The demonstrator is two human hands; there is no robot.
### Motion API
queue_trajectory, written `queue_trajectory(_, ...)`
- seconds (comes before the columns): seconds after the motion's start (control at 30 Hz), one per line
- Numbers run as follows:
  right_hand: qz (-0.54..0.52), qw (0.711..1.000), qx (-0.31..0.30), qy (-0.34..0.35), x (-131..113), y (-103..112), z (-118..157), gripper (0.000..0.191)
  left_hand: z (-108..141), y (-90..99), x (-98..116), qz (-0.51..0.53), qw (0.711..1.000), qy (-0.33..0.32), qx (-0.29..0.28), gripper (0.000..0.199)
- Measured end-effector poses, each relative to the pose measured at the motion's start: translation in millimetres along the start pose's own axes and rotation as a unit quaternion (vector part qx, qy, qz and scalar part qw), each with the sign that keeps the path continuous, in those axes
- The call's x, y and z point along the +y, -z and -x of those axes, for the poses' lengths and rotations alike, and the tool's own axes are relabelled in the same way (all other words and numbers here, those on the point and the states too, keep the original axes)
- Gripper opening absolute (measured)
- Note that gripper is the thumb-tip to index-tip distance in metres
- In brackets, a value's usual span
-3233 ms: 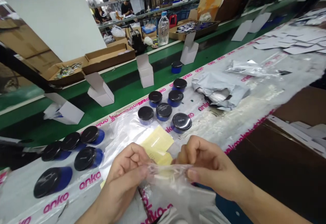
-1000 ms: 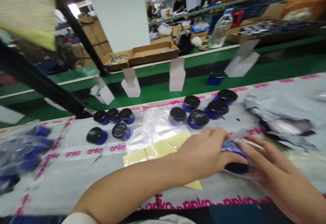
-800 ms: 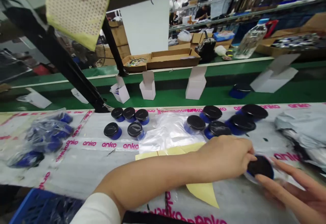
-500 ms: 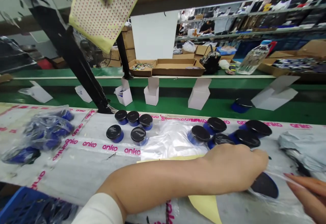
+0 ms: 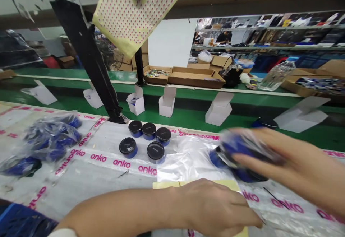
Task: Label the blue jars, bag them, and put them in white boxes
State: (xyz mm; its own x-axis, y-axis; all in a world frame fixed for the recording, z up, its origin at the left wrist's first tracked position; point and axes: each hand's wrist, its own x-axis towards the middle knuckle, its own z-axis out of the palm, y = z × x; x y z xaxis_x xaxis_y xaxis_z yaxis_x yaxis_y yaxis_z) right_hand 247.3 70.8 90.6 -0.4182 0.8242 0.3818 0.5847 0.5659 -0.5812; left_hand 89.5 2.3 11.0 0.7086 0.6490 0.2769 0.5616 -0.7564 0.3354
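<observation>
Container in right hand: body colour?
Blue; the container shows best, though motion-blurred, in the head view.

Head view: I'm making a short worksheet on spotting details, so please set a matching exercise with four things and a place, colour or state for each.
Things:
1. Right hand
2. Group of five black-lidded jars
3. Bottle
4. Dotted yellow sheet

Places, colours or states:
A. Clear, with a blue cap
B. Hanging at the top of the picture
C. Holding a blue jar in clear plastic, blurred
D. Just left of the shiny plastic as pictured

Right pairs: 1-C, 2-D, 3-A, 4-B
</observation>
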Motion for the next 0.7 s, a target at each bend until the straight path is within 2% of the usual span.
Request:
queue_trajectory(0.03, 0.042, 0.996, -0.062, 0.041, -16, -13, -35, 0.025, 8, -5.3, -4, -0.007, 1.0, -0.023, -0.013, 0.011)
queue_trajectory(0.07, 0.082, 0.99, -0.083, 0.075, -31, -29, -70, 0.024, 15, -9.3, -8, -0.013, 0.998, -0.054, -0.028, 0.012)
queue_trajectory(0.1, 0.118, 0.986, -0.076, 0.093, -42, -48, -103, 0.026, 21, -11.8, -12, -0.019, 0.995, -0.088, -0.043, 0.013)
queue_trajectory(0.17, 0.148, 0.984, -0.033, 0.089, -55, -90, -158, 0.04, 28, -12.4, -17, -0.024, 0.987, -0.147, -0.063, 0.011)
queue_trajectory(0.27, 0.19, 0.979, -0.011, 0.073, -49, -145, -206, 0.054, 33, -7.6, -19, -0.007, 0.979, -0.195, -0.061, 0.005)
queue_trajectory(0.33, 0.217, 0.974, -0.021, 0.068, -38, -166, -216, 0.053, 33, -6.3, -17, 0.013, 0.975, -0.214, -0.048, 0.003)
queue_trajectory(0.4, 0.242, 0.968, -0.032, 0.063, -29, -176, -216, 0.05, 34, -8.6, -15, 0.023, 0.978, -0.205, -0.026, 0.007)
queue_trajectory(0.57, 0.292, 0.954, -0.045, 0.049, -28, -181, -214, 0.044, 35, -17.7, -12, 0.002, 0.989, -0.138, 0.053, 0.012)
queue_trajectory(0.7, 0.309, 0.948, -0.054, 0.046, -31, -183, -213, 0.045, 38, -13.9, -14, -0.004, 0.989, -0.133, 0.064, 0.006)
